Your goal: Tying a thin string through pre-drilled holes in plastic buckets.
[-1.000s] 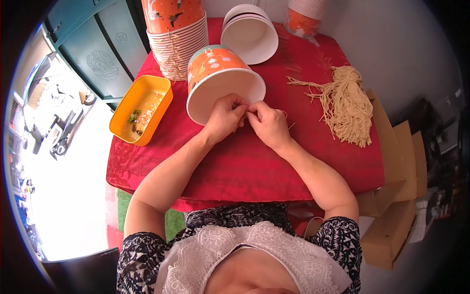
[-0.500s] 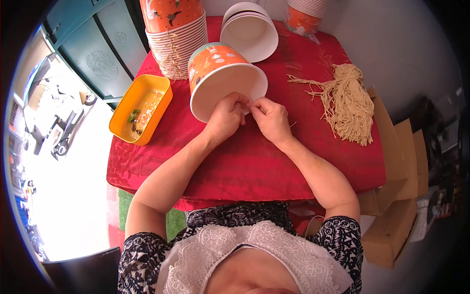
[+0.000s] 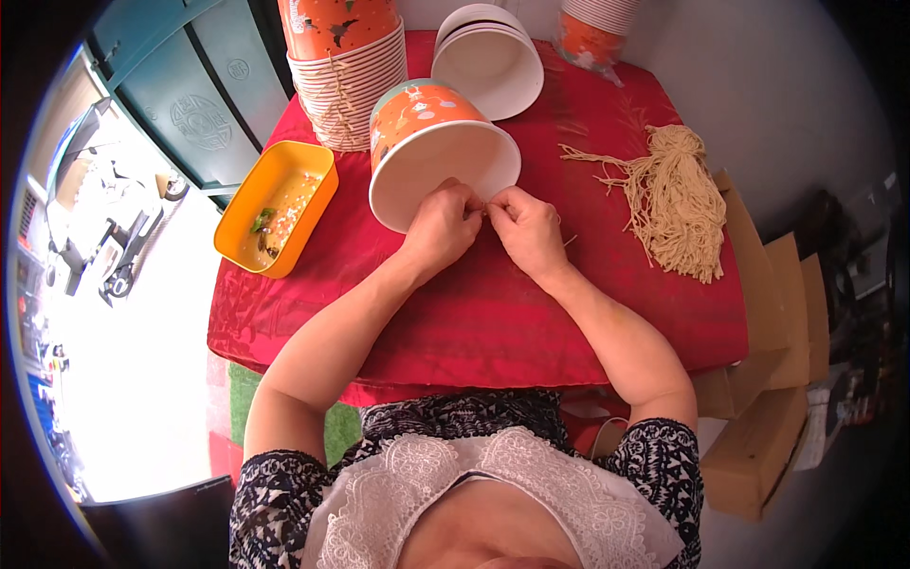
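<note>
A paper bucket [image 3: 412, 171] with a white inside and an orange printed wall lies on its side, its mouth toward me. My left hand [image 3: 444, 226] is closed at the lower right of its rim, fingers curled in front of the mouth. Touching it from the right, my right hand [image 3: 528, 230] pinches with thumb and forefinger. Both sets of fingertips meet at the rim around something too small to name. A bundle of beige cords [image 3: 678, 209] lies on the red tablecloth [image 3: 569, 332] to the right. A short beige strand shows just beside my right hand.
A yellow tub [image 3: 313, 213] with small bits inside stands at the left. Behind it rises a tall stack of orange buckets [image 3: 346, 85]. White-mouthed nested buckets [image 3: 488, 71] lie at the back; a bagged stack [image 3: 592, 38] stands farther right. Cardboard boxes [image 3: 758, 436] sit beside the table's right edge.
My fingertips have drawn closer together at the rim, and my left fingers have curled in more. The bucket stays almost in place; the whole view has shifted slightly.
</note>
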The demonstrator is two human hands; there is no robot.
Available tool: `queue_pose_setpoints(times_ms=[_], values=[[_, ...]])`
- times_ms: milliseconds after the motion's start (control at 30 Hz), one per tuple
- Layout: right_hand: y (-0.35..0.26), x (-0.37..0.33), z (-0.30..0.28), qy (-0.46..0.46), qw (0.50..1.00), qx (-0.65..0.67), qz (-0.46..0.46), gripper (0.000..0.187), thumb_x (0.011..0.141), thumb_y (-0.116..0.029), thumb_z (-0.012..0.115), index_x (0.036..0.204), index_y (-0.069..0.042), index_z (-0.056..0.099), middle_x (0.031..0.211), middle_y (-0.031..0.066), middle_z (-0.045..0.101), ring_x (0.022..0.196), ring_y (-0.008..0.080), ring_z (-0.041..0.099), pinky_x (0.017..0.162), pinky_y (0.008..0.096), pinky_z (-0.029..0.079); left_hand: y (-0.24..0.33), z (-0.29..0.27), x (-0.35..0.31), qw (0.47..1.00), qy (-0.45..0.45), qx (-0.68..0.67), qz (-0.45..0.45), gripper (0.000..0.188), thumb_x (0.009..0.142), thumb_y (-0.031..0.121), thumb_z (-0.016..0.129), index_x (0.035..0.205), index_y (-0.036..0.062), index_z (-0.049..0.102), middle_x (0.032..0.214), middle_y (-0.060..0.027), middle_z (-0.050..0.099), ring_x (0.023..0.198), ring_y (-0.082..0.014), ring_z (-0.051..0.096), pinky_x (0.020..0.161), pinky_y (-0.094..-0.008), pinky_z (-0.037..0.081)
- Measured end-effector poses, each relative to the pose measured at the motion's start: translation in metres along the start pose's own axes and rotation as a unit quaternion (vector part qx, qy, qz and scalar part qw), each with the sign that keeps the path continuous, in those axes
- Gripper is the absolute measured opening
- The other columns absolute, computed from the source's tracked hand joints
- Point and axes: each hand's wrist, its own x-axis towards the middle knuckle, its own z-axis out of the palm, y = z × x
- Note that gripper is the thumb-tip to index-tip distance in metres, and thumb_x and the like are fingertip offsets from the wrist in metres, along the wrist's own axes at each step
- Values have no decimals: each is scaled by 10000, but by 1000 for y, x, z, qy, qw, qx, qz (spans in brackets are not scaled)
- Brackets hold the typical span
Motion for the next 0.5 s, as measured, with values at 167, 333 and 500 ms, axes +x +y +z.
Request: queue_pose_setpoints(times_ms=[167,333,500], values=[[-5,0,0,11,998,-50,-36,93,838,-88,652,843,-10,600,718,155,659,642,340,659,558,416,510,-1,0,-1,1000,7,8,5,66,760,15,641,798,-37,625,853,-174,634,793,-300,622,716,-388,490],[-3,0,-2,5,996,-69,-49,75,844,-82,641,868,-28,594,703,153,653,640,333,664,557,421,514,-1,2,-2,1000,14,-7,16,57,758,14,642,784,-33,625,832,-164,638,775,-287,626,694,-377,493],[0,0,0,20,991,-92,-90,58,842,-86,636,848,-42,599,661,150,641,608,334,655,538,426,509,-1,1,-3,1000,14,-15,18,60,757,11,641,791,-36,627,834,-162,641,779,-282,625,702,-372,494]])
